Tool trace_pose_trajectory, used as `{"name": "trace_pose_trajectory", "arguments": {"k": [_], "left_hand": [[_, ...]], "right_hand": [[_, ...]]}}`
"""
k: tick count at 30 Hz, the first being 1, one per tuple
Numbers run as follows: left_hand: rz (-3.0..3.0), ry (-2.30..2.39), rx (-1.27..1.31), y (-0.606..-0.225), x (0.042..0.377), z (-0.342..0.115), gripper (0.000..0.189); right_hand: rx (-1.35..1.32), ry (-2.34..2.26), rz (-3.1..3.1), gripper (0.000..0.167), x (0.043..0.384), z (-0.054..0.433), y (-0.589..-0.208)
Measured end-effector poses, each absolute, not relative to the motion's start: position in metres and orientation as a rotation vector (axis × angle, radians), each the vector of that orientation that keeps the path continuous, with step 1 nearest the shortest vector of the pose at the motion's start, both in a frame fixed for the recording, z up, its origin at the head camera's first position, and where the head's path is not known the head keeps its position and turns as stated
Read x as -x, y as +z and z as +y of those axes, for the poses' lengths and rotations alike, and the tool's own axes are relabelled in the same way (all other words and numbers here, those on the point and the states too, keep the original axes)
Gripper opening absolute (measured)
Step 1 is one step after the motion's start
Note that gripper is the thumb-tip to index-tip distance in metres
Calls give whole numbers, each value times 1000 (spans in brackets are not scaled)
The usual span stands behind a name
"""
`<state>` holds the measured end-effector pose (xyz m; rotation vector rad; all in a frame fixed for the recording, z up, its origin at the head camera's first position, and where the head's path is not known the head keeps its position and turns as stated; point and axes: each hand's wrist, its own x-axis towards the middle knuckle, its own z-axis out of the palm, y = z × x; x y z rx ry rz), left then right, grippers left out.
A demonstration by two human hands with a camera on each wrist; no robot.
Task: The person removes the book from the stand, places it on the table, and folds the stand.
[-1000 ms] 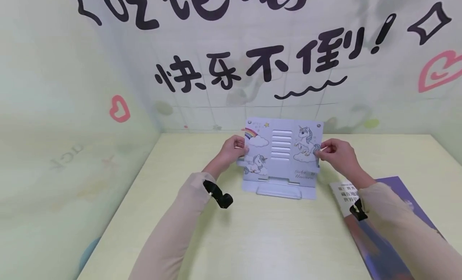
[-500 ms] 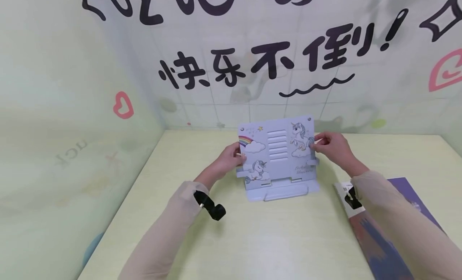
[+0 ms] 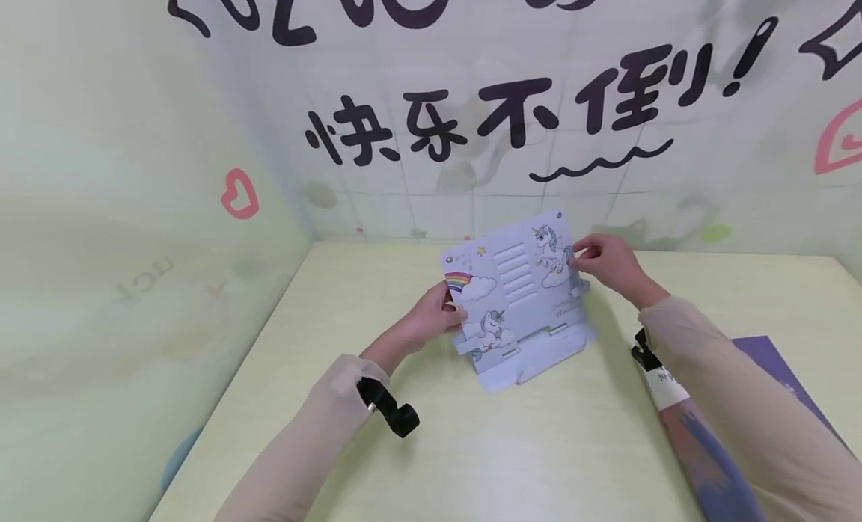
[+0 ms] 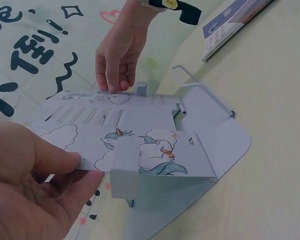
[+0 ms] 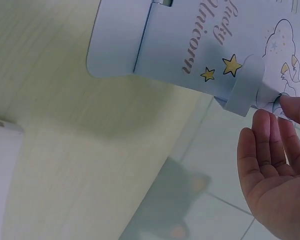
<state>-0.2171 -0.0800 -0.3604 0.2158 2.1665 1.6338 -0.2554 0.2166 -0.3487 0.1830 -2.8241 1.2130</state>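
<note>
A pale lilac book stand printed with unicorns, clouds and a rainbow stands on the table, its panel tilted back and turned at an angle. My left hand pinches the panel's left edge between thumb and fingers. At the opposite edge, my right hand pinches near the upper unicorn, thumb on the front face. In the left wrist view, the base plate and wire lip of the book stand show unfolded. A side clip sits beside my right fingers in the right wrist view.
A book with a purple and blue cover lies at the table's right, partly under my right forearm. The table meets a wall with large black lettering just behind the book stand.
Both hands have turned the book stand counterclockwise as seen from the head view, its left side coming nearer and its right side going back. The view has shifted slightly.
</note>
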Motion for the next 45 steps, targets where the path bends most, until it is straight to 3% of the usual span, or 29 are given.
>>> {"name": "trace_pose_trajectory", "arguments": {"k": [17,25,33,45], "left_hand": [[2005,1705,-242,-360,192,-67,44],[1999,1727,-231,-361,190,-73,43],[1993,1741,-253,-362,190,-82,45],[2015,1725,-275,-365,189,-83,46]], "right_hand": [[-235,1174,-2876,30,252,217,-337],[-358,1158,-2904,26,218,215,-327],[-505,1230,-2961,23,175,202,-341],[-485,1349,-2917,19,159,187,-377]]}}
